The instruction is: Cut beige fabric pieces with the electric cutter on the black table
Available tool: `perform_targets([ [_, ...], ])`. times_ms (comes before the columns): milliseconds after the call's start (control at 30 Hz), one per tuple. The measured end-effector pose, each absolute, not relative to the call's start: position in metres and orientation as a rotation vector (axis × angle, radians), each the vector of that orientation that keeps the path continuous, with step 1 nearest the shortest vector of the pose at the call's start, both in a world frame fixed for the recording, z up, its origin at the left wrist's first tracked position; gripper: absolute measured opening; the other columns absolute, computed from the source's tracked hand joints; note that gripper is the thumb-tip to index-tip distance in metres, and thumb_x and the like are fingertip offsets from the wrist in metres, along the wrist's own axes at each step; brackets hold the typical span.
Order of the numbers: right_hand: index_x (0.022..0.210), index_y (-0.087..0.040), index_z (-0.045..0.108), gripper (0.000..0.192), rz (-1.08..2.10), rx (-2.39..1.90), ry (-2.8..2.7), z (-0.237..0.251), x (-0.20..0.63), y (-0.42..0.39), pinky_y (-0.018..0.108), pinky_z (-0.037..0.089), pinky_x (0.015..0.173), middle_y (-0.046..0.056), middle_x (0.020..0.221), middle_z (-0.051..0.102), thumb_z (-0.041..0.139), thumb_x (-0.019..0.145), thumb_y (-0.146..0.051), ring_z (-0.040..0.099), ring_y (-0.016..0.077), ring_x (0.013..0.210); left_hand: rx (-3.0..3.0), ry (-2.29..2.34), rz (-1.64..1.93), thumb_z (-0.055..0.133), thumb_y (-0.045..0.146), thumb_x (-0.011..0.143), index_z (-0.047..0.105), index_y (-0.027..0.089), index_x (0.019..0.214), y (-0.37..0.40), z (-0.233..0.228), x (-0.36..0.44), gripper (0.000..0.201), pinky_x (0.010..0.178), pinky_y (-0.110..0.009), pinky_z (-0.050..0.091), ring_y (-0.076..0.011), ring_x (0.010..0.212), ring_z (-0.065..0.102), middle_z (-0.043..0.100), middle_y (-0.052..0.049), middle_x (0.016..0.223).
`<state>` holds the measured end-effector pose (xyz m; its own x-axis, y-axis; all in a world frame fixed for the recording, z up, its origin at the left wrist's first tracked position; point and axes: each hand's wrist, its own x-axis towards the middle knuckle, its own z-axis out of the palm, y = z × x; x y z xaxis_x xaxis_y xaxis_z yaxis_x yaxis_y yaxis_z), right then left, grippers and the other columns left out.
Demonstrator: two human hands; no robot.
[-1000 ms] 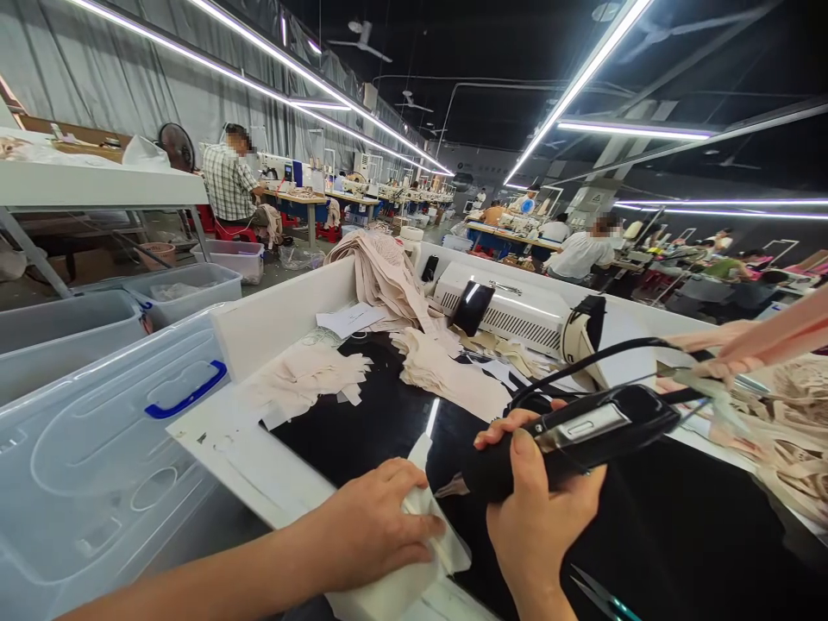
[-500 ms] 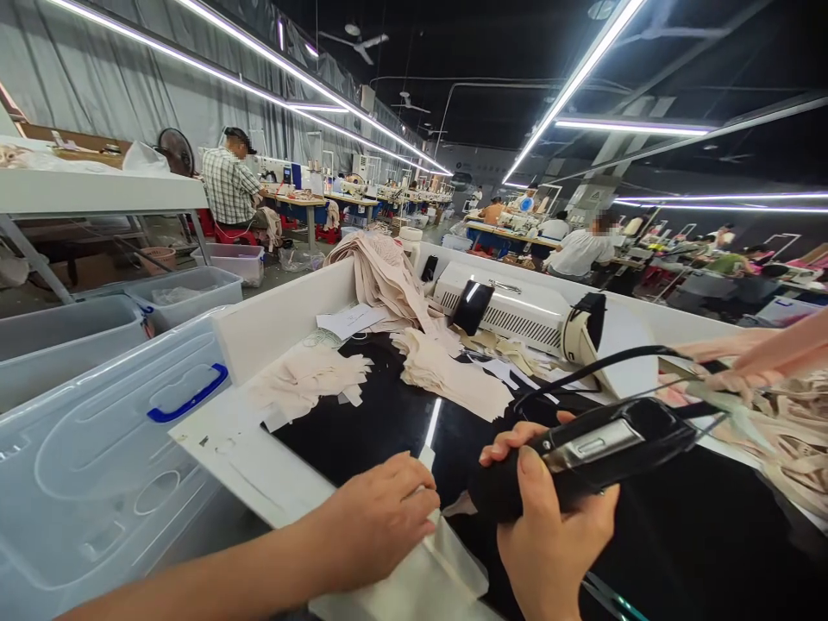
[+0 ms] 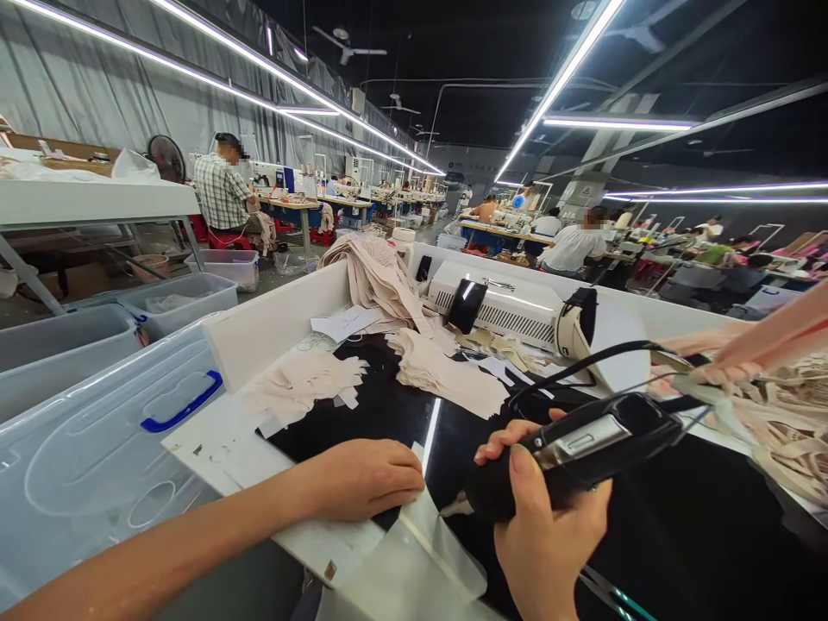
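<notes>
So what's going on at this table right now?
A person is working at a glossy black table in a busy sewing workshop. Their right hand grips a black corded hand tool, its tip pointed down near a pale piece of fabric. Their left hand rests flat on the table, touching that fabric. Stacks of beige cut fabric pieces lie further back, and other people sit at machines behind.

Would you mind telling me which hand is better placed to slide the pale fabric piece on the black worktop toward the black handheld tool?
Left, probably. The left hand already rests flat beside the pale fabric piece on the glossy black worktop, while the right hand is fully occupied gripping the black handheld corded tool.
</notes>
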<state>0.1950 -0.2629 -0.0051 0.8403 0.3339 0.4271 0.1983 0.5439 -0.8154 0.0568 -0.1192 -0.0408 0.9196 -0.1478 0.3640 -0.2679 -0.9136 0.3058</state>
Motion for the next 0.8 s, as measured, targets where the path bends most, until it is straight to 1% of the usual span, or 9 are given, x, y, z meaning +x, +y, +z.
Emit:
perform_targets([
  [67,0.121,-0.029,0.057,0.043,0.090,-1.006,-0.598,-0.006,0.195,-0.263,0.035,0.057,0.068,-0.005,0.087,0.068,0.081,0.085,-0.025,0.064,0.0138,0.069,2.786,-0.318,0.445,0.057,0.025,0.107,0.068,0.019,0.123,-0.118,-0.041,0.056,0.021,0.090,-0.029,0.053,-0.0215,0.106,0.066,0.071,-0.008,0.115],
  [167,0.121,-0.030,0.057,0.043,0.086,-1.011,-0.601,-0.006,0.195,-0.264,0.035,0.056,0.069,-0.005,0.087,0.067,0.081,0.086,-0.025,0.063,0.0136,0.068,2.884,-0.362,0.426,0.065,0.036,0.104,0.066,0.024,0.131,-0.118,-0.044,0.053,0.029,0.087,-0.029,0.053,-0.0231,0.107,0.066,0.067,-0.008,0.120],
  [300,0.121,-0.029,0.057,0.043,0.069,-1.014,-0.594,-0.006,0.195,-0.263,0.036,0.055,0.069,-0.005,0.086,0.067,0.081,0.085,-0.026,0.063,0.0139,0.067,2.921,-0.386,0.462,0.065,0.046,0.102,0.067,0.028,0.129,-0.119,-0.048,0.050,0.032,0.097,-0.033,0.052,-0.0246,0.112,0.064,0.064,-0.009,0.125],
  [433,0.120,-0.029,0.057,0.043,0.065,-1.016,-0.598,-0.004,0.194,-0.262,0.036,0.056,0.068,-0.005,0.085,0.067,0.081,0.084,-0.026,0.063,0.0138,0.067,2.905,-0.376,0.491,0.066,0.047,0.101,0.068,0.028,0.129,-0.121,-0.052,0.048,0.033,0.104,-0.036,0.050,-0.0255,0.112,0.064,0.063,-0.010,0.126],
  [667,0.120,-0.028,0.057,0.045,0.058,-0.988,-0.584,-0.002,0.194,-0.253,0.035,0.057,0.067,-0.006,0.085,0.068,0.082,0.083,-0.025,0.063,0.0136,0.066,2.914,-0.374,0.487,0.066,0.048,0.101,0.069,0.028,0.130,-0.122,-0.052,0.049,0.035,0.103,-0.038,0.051,-0.0256,0.107,0.065,0.063,-0.010,0.125],
  [800,0.118,-0.028,0.057,0.043,0.071,-1.002,-0.589,-0.003,0.194,-0.250,0.033,0.057,0.067,-0.006,0.084,0.068,0.082,0.083,-0.026,0.062,0.0124,0.065,2.919,-0.364,0.468,0.065,0.049,0.101,0.069,0.028,0.130,-0.123,-0.051,0.050,0.036,0.103,-0.038,0.051,-0.0254,0.107,0.064,0.063,-0.010,0.125],
])
